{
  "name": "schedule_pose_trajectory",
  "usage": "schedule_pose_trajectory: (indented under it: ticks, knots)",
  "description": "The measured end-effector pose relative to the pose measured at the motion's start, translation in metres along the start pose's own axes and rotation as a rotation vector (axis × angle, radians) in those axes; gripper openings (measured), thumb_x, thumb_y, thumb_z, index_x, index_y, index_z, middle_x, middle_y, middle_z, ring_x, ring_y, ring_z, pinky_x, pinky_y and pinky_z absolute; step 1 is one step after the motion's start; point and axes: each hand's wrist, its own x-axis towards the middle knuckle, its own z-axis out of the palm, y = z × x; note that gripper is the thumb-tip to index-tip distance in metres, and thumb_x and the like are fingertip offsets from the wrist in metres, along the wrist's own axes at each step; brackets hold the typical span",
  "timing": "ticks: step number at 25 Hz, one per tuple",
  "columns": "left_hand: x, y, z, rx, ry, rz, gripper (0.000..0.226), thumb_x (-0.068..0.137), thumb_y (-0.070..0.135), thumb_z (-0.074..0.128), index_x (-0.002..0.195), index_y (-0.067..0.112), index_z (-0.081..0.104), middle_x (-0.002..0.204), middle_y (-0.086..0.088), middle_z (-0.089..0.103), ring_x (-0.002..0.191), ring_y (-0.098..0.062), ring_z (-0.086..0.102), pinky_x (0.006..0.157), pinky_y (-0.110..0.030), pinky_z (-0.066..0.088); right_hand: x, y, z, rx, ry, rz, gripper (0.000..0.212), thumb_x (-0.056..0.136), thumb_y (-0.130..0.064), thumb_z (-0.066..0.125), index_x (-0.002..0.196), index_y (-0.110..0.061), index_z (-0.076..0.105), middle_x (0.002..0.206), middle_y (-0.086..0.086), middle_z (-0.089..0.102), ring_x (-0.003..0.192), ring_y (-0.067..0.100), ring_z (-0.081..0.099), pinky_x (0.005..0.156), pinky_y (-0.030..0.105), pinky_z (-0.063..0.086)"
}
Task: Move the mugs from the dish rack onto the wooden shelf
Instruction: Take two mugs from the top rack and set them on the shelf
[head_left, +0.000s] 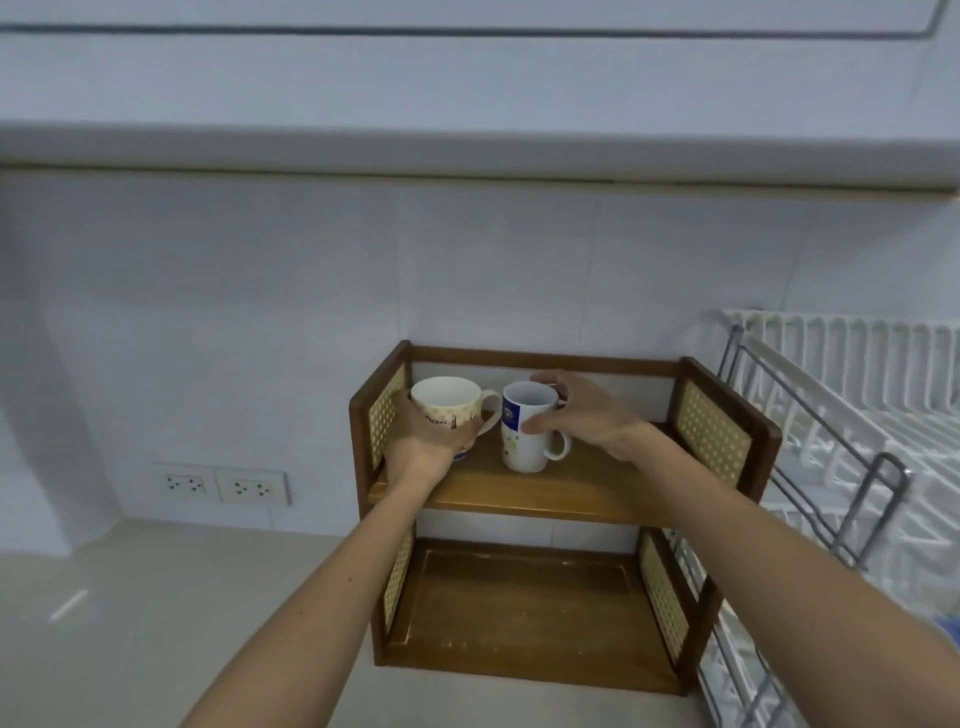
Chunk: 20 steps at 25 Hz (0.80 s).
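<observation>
I see my left hand with its grip closed around the wide cream mug, at the left end of the wooden shelf upper board. My right hand pinches the tall white mug, which stands beside. The dish rack is at right

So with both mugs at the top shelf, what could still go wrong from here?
1. The left hand holds the wide cream mug close to the tall white mug; its handle points toward the neighbour, so the two could knock together.
2. The right hand grips the tall mug near its rim; an abrupt release might tip it.
3. The cream mug sits tight against the wooden shelf side panel, so it could bump there.
</observation>
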Motion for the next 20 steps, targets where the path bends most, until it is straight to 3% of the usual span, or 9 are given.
schedule_pose_trajectory:
  ticks: [3, 7, 15, 20]
  knots:
    - [-0.004, -0.005, -0.005, -0.026, -0.033, 0.073, 0.096, 0.063, 0.055, 0.079, 0.137, 0.016, 0.031, 0.133, -0.007, 0.055, 0.119, -0.027, 0.055, 0.083, -0.027, 0.044, 0.005, 0.001, 0.001, -0.019, -0.067, 0.004, 0.075, 0.072, -0.023, 0.08, 0.136, -0.025, 0.042, 0.133, 0.002, 0.053, 0.106, 0.013, 0.052, 0.081, 0.025, 0.046]
    - [-0.005, -0.007, -0.013, 0.019, -0.075, 0.096, 0.094, 0.063, 0.047, 0.081, 0.137, 0.018, 0.033, 0.133, -0.007, 0.056, 0.119, -0.027, 0.055, 0.089, -0.032, 0.047, 0.006, -0.001, 0.005, -0.178, 0.003, 0.003, 0.084, 0.069, -0.043, 0.08, 0.14, -0.022, 0.039, 0.138, 0.002, 0.051, 0.12, 0.021, 0.049, 0.098, 0.038, 0.045]
    - [-0.01, -0.007, -0.01, 0.027, -0.069, 0.116, 0.082, 0.069, 0.04, 0.08, 0.134, 0.015, 0.038, 0.133, -0.009, 0.055, 0.122, -0.027, 0.052, 0.093, -0.032, 0.045, -0.005, 0.001, 0.008, -0.207, 0.043, 0.027, 0.075, 0.074, -0.038, 0.078, 0.136, -0.02, 0.04, 0.132, 0.006, 0.054, 0.111, 0.021, 0.053, 0.081, 0.03, 0.046]
    - [-0.027, 0.003, -0.02, 0.028, -0.045, 0.122, 0.075, 0.078, 0.032, 0.074, 0.138, 0.01, 0.034, 0.134, -0.012, 0.054, 0.123, -0.029, 0.052, 0.096, -0.037, 0.049, -0.031, 0.007, 0.009, -0.185, 0.096, 0.022, 0.074, 0.082, -0.037, 0.07, 0.143, -0.014, 0.035, 0.143, 0.008, 0.049, 0.125, 0.024, 0.049, 0.097, 0.035, 0.042]
